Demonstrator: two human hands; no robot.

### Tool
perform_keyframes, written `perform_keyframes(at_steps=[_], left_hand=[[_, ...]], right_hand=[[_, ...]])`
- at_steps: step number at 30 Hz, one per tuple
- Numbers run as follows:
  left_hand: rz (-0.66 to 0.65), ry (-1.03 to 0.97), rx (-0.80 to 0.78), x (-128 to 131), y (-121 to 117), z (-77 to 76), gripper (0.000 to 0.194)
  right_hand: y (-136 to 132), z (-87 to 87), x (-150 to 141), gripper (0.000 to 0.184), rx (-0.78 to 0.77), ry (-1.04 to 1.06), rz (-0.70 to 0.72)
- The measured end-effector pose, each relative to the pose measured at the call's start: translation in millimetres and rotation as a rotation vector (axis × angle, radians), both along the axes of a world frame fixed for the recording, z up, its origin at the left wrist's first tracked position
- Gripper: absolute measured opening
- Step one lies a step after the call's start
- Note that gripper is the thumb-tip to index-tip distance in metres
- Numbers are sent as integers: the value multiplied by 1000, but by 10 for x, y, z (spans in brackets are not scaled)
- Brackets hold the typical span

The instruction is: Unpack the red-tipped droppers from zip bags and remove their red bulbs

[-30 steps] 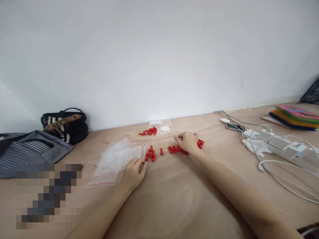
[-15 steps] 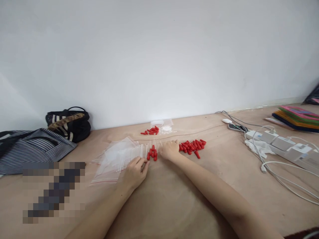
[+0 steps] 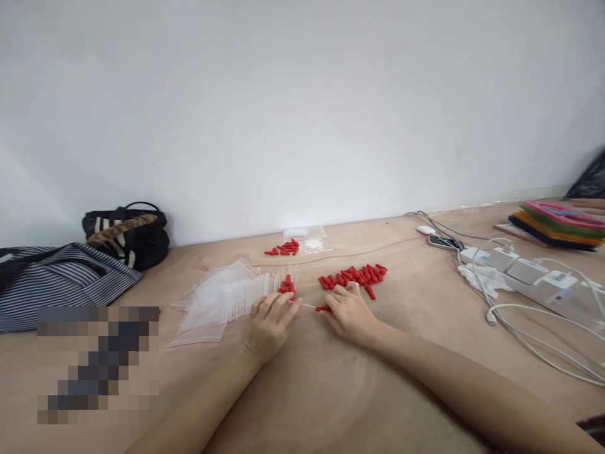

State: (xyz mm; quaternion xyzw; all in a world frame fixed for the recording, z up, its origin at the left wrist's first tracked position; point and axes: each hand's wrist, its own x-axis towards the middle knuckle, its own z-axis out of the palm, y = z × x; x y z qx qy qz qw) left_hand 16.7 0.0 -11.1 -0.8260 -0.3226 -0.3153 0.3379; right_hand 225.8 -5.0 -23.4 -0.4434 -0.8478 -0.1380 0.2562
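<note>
My left hand (image 3: 273, 321) is closed on one end of a thin clear dropper tube (image 3: 308, 306). At the tube's other end a red rubber dropper bulb (image 3: 321, 309) is pinched in my right hand (image 3: 352, 312); tube and bulb meet or nearly meet. Just beyond my left fingers lie several red-bulbed droppers (image 3: 287, 285), partly hidden by that hand. To their left is a row of clear tubes (image 3: 250, 295) on clear zip bags (image 3: 215, 293). A heap of loose red bulbs (image 3: 362, 275) lies just beyond my right hand.
Near the wall are a smaller red bulb pile (image 3: 283, 248) and a clear bag with tubes (image 3: 309, 238). A striped bag (image 3: 70, 284) and a black bag (image 3: 144, 236) stand left. On the right are a power strip (image 3: 534, 275), white cables and coloured sheets (image 3: 558, 224).
My right hand has drawn back from beside the red-bulbed droppers to the right and now pinches a bulb. My left hand has shifted right and now holds a tube stretching between both hands.
</note>
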Motion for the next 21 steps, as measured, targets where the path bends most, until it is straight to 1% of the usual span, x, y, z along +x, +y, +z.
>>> perform_keyframes(at_steps=[3,5,8,12,17,19,21], left_hand=[[-95,98,-79,41,-14,-15,20],[-111,115,-144,47,-13,-30,20],[-88,100,-181,43,-16,-47,20],[-63,106,-197,52,-40,-38,27],[-71,98,-205,97,-70,-3,28],[-78,82,-212,66,-78,-11,27],[-73,47,-229,-32,-78,-34,26]], right_hand=[[-24,-42,-54,15,62,18,72],[-33,-55,-86,12,81,64,93],[-41,-74,-99,12,92,135,86],[-49,-108,-72,17,115,108,124],[-75,-119,-59,15,159,147,174],[-79,-120,-28,14,175,169,187],[-73,-124,48,13,202,203,169]])
